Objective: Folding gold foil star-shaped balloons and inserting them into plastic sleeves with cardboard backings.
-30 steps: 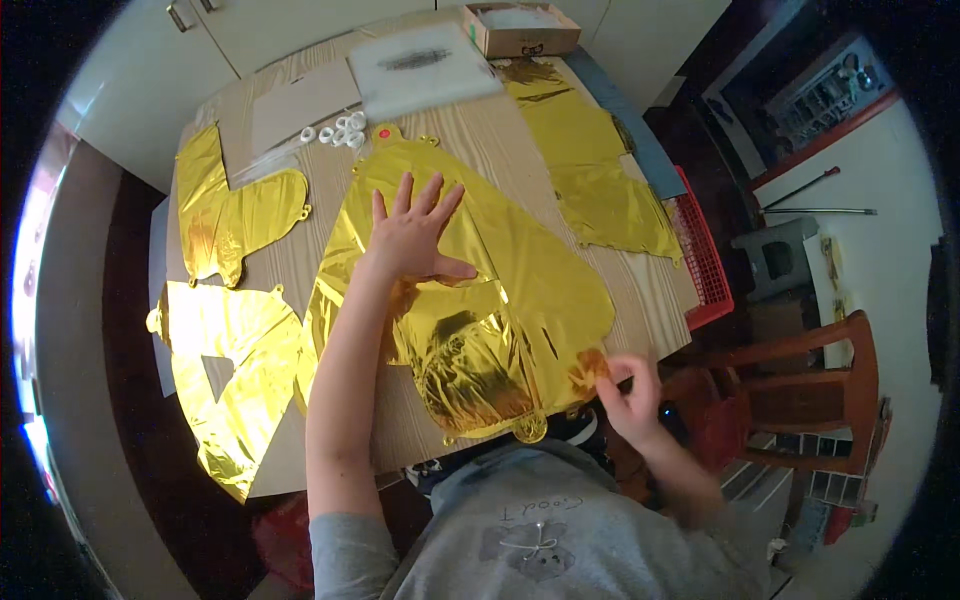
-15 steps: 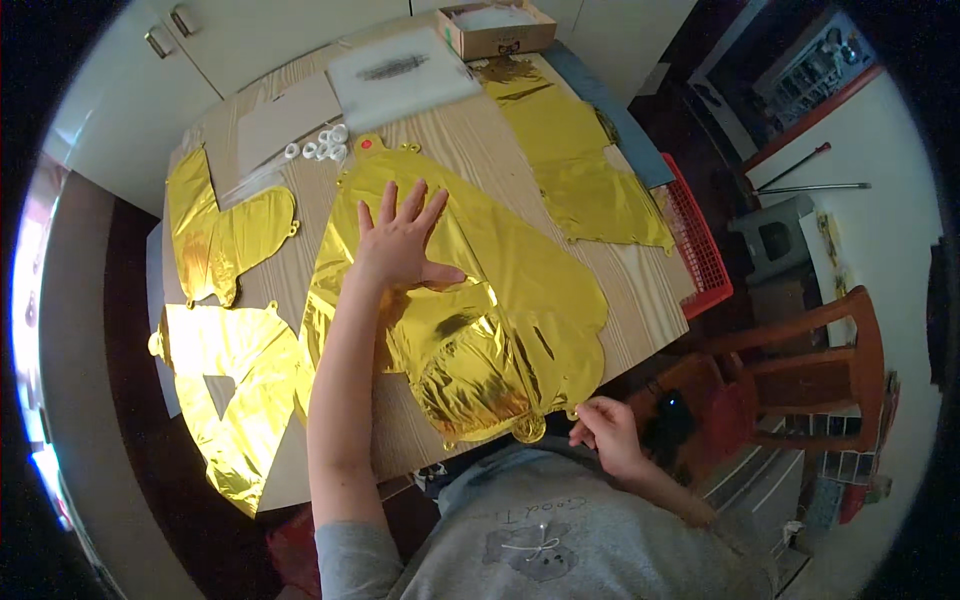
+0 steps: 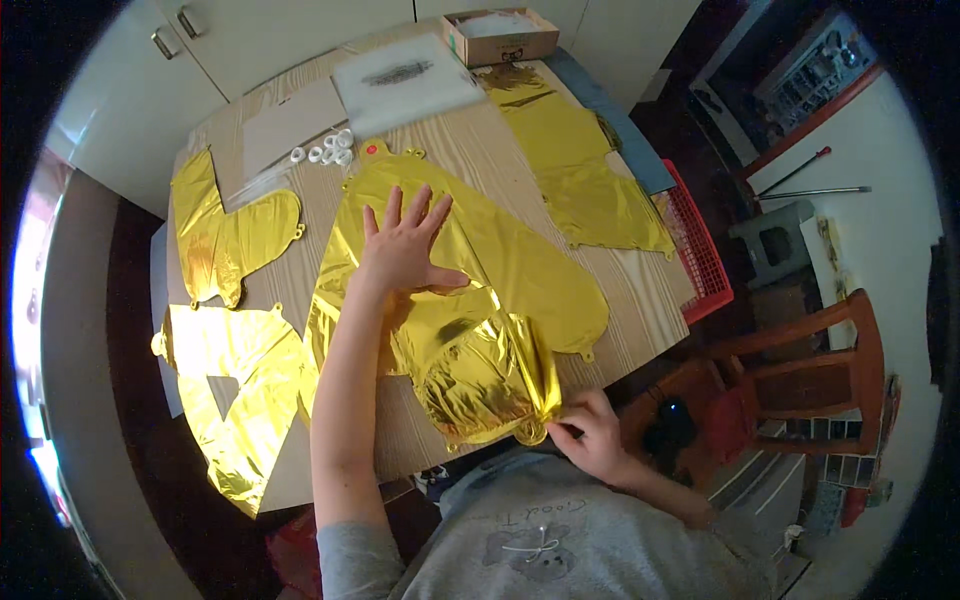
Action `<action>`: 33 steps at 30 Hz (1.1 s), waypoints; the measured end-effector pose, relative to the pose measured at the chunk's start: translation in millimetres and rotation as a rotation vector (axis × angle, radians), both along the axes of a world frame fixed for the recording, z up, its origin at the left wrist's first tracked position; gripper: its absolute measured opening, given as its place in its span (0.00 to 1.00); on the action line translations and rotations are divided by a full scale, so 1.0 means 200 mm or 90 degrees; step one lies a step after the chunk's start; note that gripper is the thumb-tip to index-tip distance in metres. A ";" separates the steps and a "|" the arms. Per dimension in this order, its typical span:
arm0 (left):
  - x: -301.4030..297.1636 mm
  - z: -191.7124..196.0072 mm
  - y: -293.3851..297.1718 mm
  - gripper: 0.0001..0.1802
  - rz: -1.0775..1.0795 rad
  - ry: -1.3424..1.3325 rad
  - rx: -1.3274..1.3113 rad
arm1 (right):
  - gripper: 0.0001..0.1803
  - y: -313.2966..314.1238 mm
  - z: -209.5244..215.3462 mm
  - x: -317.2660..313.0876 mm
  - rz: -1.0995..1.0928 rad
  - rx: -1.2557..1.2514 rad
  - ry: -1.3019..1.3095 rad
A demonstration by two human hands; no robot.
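Observation:
A large gold foil balloon [image 3: 520, 240], flat and uninflated, lies across the middle of the table. My left hand [image 3: 408, 240] presses on its upper middle, palm down with fingers spread. At the near edge, my right hand [image 3: 592, 436] pinches a gathered corner of the foil beside a small round tab. A crease runs from the left thumb towards that corner, and the foil left of it is wrinkled and shiny. More flat gold foil balloons lie around: one at the upper left [image 3: 245, 235], one with a triangular hole at the lower left [image 3: 240, 360], and one at the upper right [image 3: 590, 195].
On the table [image 3: 640, 320] are white rings of ribbon or tape [image 3: 330, 150], a whitish sheet with a dark smudge [image 3: 400, 80] and a cardboard box [image 3: 500, 38]. A red plastic basket [image 3: 700, 250] adjoins the right edge. A wooden chair [image 3: 810, 375] stands at right.
My right hand has moved left and inward, drawing the balloon's near right edge with it, so the foil there is bunched and more table shows. My left hand stays in place.

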State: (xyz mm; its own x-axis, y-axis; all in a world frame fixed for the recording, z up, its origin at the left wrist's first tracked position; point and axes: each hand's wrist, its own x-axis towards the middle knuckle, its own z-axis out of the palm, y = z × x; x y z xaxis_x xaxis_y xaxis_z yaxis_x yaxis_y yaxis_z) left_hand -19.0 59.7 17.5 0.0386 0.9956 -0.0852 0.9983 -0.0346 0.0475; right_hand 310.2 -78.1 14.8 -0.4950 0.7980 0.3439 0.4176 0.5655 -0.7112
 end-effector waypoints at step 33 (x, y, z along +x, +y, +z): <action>-0.01 -0.01 -0.01 0.69 -0.002 -0.001 0.011 | 0.24 0.43 0.06 -0.20 0.260 0.213 -0.265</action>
